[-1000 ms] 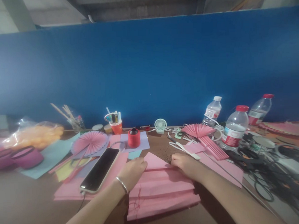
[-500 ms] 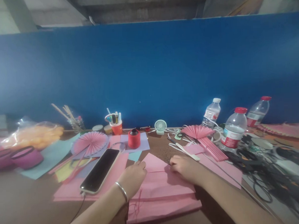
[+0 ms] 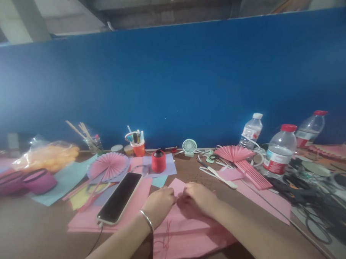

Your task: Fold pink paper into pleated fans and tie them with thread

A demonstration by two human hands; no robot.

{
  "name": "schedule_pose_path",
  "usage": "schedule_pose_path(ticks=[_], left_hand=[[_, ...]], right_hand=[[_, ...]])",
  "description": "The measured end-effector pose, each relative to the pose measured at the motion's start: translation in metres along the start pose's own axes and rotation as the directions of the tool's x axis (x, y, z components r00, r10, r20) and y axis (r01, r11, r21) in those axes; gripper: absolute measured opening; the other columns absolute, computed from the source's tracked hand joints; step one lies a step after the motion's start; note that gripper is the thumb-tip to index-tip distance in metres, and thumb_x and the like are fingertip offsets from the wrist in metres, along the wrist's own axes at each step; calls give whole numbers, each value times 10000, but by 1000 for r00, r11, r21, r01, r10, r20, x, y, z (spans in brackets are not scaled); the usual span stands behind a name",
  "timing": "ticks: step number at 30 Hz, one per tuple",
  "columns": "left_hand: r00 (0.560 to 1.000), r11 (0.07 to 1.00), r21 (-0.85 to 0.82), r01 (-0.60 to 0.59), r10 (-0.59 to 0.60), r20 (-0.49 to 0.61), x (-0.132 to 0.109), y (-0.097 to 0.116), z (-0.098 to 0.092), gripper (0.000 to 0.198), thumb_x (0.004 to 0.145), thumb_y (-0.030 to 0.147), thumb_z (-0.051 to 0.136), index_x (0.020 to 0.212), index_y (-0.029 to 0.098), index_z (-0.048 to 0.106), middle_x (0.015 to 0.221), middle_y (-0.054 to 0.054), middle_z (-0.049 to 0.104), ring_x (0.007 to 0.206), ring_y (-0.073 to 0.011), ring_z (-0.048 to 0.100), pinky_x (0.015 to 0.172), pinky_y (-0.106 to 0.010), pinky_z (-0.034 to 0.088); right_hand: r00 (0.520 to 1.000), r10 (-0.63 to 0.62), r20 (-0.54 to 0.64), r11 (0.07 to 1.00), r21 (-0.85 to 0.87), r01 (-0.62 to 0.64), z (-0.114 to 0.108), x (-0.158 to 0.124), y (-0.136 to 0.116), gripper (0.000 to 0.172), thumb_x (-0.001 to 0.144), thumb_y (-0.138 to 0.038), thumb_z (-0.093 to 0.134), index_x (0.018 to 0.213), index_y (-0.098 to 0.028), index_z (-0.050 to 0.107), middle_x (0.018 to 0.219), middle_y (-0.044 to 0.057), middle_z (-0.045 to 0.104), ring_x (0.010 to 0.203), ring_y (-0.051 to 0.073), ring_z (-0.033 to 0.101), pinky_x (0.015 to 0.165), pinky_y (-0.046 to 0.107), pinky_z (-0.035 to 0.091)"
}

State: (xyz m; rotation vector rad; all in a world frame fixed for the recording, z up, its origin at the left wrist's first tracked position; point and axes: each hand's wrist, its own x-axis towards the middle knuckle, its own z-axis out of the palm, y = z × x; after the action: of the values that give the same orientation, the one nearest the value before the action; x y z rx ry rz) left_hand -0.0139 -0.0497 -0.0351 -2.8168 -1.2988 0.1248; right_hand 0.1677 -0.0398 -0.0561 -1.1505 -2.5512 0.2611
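Note:
Pink paper [image 3: 191, 233] with crosswise creases lies in front of me, its pointed end facing away. Both hands rest near that point, almost touching each other. My left hand [image 3: 160, 204], with a silver bangle at the wrist, has its fingers curled on the paper's left edge. Curled fingers of my right hand [image 3: 200, 197] press on the paper just to the right. Fingertips of both hands are partly hidden. Thin red thread [image 3: 166, 236] lies across the paper's near left part.
A phone [image 3: 120, 198] on pink sheets and a pleated pink rosette [image 3: 108, 166] lie left. Behind stand a red spool [image 3: 158, 161] and a small fan [image 3: 189, 147]. Folded pink paper [image 3: 253, 173], bottles [image 3: 280, 151] and black cables [image 3: 310, 203] lie right.
My right hand has moved left along the paper, close to my left hand. The view has shifted slightly, so the table items appear further right.

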Motion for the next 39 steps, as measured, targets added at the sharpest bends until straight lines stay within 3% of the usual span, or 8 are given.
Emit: schedule_pose_path(ticks=[7,14,19,24,28,31,35,39], left_hand=[[983,985,35,170,-171,63,-8,1,-4,272,700,-70,414,713,73,645,757,-143,597,785,-256,576,686,-365,439],[952,952,-32,303,-301,51,-14,-2,-11,269,703,-40,411,760,71,650,811,-160,616,789,-236,585,697,-341,434],[968,950,-196,244,-249,-2,-11,-20,-7,188,721,84,481,792,153,641,846,-78,616,819,-192,569,726,-288,416],[972,917,-344,204,-233,-44,-10,-33,-1,175,696,104,470,742,186,618,780,-16,611,742,-153,553,666,-246,414],[964,885,-430,178,-245,-106,-8,-29,0,169,690,84,440,666,182,576,731,-6,588,697,-142,535,642,-245,408],[950,854,-499,148,-263,-167,-6,-23,-4,166,755,122,408,722,191,555,729,7,591,692,-133,540,639,-240,413],[927,811,-575,110,-292,-234,-6,-15,-10,143,794,168,414,815,205,551,786,13,621,737,-130,565,669,-234,433],[897,688,-724,52,-351,-269,-7,-8,-14,120,768,202,498,836,208,597,824,12,653,770,-140,588,692,-230,459]], right_hand=[[1000,6,-14,1000,0,-6,6,-3,2,212,775,-128,482,714,-186,676,752,35,610,775,145,510,656,218,337],[1000,-2,-31,1000,-4,2,3,-7,-1,243,833,-170,447,731,-175,668,770,47,593,789,151,496,680,235,333],[998,36,-42,999,41,-34,3,-7,-3,177,810,-181,492,713,-175,639,772,30,573,791,145,499,676,223,333],[981,188,-53,964,199,-174,4,-6,-6,167,803,-248,500,734,-169,630,792,33,590,758,147,524,665,218,351],[972,228,-64,952,222,-209,1,-7,-6,126,752,-168,506,742,-171,632,785,44,596,775,159,529,689,226,351],[956,272,-111,947,208,-245,-6,-8,-4,144,692,-88,496,739,-171,604,780,40,599,765,154,526,675,227,347],[941,330,-80,912,285,-296,-15,-9,-3,80,726,-170,507,762,-186,577,707,10,611,646,139,533,584,219,344],[962,267,-61,915,330,-233,-20,-7,-8,157,779,-228,477,745,-187,624,711,22,647,651,151,562,604,230,359]])
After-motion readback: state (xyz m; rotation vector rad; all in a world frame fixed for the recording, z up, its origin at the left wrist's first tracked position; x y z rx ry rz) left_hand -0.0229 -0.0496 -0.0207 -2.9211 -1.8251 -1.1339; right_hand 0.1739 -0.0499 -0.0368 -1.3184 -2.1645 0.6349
